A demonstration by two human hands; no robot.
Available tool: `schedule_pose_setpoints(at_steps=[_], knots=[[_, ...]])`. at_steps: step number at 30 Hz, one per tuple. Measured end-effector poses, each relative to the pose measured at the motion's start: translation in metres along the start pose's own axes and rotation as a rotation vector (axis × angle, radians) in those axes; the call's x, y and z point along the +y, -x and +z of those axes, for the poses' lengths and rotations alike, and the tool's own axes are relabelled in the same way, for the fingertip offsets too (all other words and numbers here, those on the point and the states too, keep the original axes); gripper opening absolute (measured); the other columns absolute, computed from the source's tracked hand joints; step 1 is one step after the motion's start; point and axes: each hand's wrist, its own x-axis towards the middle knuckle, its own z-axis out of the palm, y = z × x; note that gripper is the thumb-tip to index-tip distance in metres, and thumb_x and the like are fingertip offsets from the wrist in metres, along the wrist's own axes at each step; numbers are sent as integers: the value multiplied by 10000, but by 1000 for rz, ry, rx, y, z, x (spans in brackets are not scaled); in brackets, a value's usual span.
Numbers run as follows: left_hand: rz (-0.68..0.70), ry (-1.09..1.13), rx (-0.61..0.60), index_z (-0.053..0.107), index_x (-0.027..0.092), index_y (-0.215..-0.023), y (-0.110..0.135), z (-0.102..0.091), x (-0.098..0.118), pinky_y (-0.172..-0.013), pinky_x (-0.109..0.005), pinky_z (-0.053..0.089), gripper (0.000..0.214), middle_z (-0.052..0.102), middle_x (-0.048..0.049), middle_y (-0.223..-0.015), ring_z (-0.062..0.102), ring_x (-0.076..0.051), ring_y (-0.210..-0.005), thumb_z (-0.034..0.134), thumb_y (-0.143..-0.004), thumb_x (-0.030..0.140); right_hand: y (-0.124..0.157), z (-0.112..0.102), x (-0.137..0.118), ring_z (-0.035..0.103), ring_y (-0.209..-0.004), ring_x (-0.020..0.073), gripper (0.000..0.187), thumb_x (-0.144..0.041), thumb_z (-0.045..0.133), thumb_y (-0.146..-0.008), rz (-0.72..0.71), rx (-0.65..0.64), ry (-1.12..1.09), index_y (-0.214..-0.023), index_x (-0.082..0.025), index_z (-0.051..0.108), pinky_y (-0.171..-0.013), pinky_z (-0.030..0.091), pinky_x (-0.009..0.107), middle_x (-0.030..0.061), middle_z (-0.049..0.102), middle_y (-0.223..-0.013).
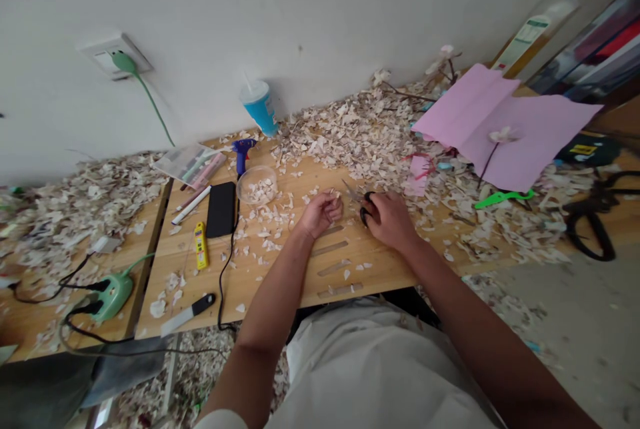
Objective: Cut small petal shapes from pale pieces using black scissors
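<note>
At the middle of the wooden table, my left hand is closed, with its fingertips pinching a small pale flake that is mostly hidden. Just to the right, my right hand grips a pair of scissors by the black handles. The scissor blades point up and left towards my left hand and look slightly parted. Left of my hands stands a clear round tub with pale flakes in it. Loose flakes lie scattered on the wood around it.
A large heap of pale flakes runs along the wall. Behind the tub are a blue glue gun and a blue cup. A phone, a yellow cutter and cables lie left. Pink sheets and large black scissors are right.
</note>
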Motion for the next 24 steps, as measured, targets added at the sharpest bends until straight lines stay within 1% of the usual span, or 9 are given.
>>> schedule_pose_setpoints(at_steps=[3,7,11,16,20,24], knots=[[-8,19,-2,376,193,-625,1,1,0,-458,-228,205,320,235,69,-517,257,-70,-446,667,-701,303,0,-4,-8,493,-1024,318,273,-355,583,-813,-57,-46,80,-1026,-185,574,-866,338,415,124,644,-1014],[-5,37,-39,409,180,-641,2,3,-1,-465,-209,222,276,268,66,-529,284,-68,-457,660,-718,263,1,-5,-11,495,-1025,306,254,-357,583,-816,-75,-65,123,-1006,-190,559,-865,316,406,108,650,-1012],[-23,57,-1,435,174,-638,2,3,-1,-468,-204,247,216,264,64,-523,302,-75,-450,616,-742,228,2,-5,-9,504,-1002,293,209,-339,573,-817,-72,-59,119,-967,-195,562,-833,306,390,96,656,-978],[-63,89,44,429,173,-638,2,3,-1,-475,-201,260,209,278,61,-528,312,-77,-452,610,-740,197,2,-5,-9,512,-991,287,197,-330,574,-815,-75,-55,133,-956,-193,562,-824,303,383,90,651,-954],[-88,140,14,435,174,-642,2,4,0,-471,-211,265,180,290,53,-521,308,-85,-445,567,-766,178,1,-4,-8,512,-990,284,199,-331,575,-817,-79,-62,134,-959,-192,562,-833,305,381,87,651,-954],[-87,163,-30,476,158,-609,4,6,0,-479,-219,278,189,280,38,-496,328,-96,-452,504,-796,161,1,-3,-8,513,-985,281,190,-310,577,-820,-75,-76,133,-968,-192,568,-824,313,371,86,648,-948]])
